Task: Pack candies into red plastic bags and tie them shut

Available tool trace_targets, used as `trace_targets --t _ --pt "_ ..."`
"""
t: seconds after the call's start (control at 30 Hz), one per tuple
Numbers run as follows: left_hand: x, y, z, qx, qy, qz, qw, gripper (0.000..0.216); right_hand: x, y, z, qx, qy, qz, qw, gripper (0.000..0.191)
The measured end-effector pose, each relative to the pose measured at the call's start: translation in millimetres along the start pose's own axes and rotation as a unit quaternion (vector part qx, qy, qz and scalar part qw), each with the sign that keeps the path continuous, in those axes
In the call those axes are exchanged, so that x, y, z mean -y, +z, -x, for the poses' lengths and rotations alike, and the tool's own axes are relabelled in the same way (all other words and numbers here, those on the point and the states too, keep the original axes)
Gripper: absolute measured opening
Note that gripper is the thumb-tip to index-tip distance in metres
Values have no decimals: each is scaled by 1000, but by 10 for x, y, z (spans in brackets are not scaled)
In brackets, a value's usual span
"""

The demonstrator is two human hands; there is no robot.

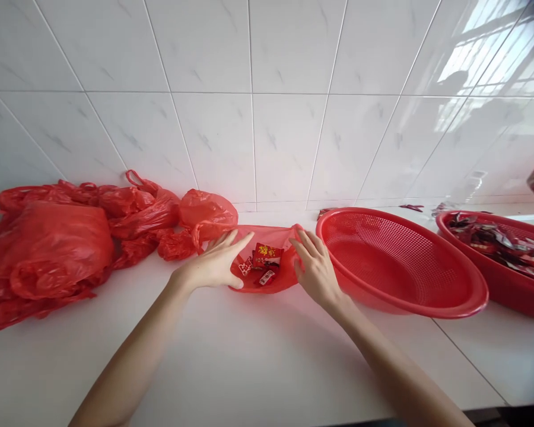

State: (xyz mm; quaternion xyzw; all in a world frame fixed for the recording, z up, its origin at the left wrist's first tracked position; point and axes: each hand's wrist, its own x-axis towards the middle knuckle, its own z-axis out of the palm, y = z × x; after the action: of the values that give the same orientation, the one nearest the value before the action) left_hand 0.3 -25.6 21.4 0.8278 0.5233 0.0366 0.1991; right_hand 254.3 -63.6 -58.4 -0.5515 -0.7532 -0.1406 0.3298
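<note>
In the head view a red plastic bag (267,232) lies with its mouth spread wide on the white counter, between my two hands. Inside it are several small red packets (267,254), one with yellow print. My left hand (216,261) is at the bag's left side, thumb and fingers apart, with the thumb near the front rim. At the right side is my right hand (315,264), its fingers stretched out by the bag's edge. Neither hand closes around anything. Part of the bag's left side is hidden behind my left hand.
Filled red plastic bags (66,237) are heaped at the left against the tiled wall (213,130). To the right stands a red perforated basket (396,261). Beyond it, another red basket (502,284) holds many packets. The counter's (249,356) front edge shows at bottom right.
</note>
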Motion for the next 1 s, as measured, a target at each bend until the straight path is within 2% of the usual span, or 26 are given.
trace_targets --t 0.17,0.27,0.33,0.43,0.5,0.57,0.63,0.73,0.83,0.9,1.0 --pt "131 -107 23 -77 56 -3 995 80 16 -158 -122 -73 -27 12 997 43" --pt "132 -178 22 -193 106 0 976 57 -18 -249 -195 -110 -36 1 993 35" --pt "96 -224 25 -284 136 18 949 43 -38 -321 -244 -123 -27 -2 992 31" --pt "78 -269 23 -389 130 23 912 43 -51 -425 -309 -71 7 -5 997 42" --pt "142 -274 3 -391 75 25 917 61 -58 -465 -341 -6 37 -4 999 62" --pt "266 -269 -34 -332 2 45 942 80 -75 -475 -367 55 70 2 996 74" --pt "406 -268 -81 -266 -51 75 960 90 -104 -474 -396 107 109 4 988 74" --pt "516 -294 -125 -224 -56 156 960 87 -145 -522 -461 126 164 -62 976 66" --pt "437 -356 -96 -236 -4 276 932 76 -135 -676 -557 76 188 -253 946 52" --pt "320 -404 -40 -272 51 354 894 70 -90 -814 -632 38 191 -388 901 44" --pt "158 -454 55 -342 120 436 824 61 3 -996 -739 -26 156 -514 843 41"
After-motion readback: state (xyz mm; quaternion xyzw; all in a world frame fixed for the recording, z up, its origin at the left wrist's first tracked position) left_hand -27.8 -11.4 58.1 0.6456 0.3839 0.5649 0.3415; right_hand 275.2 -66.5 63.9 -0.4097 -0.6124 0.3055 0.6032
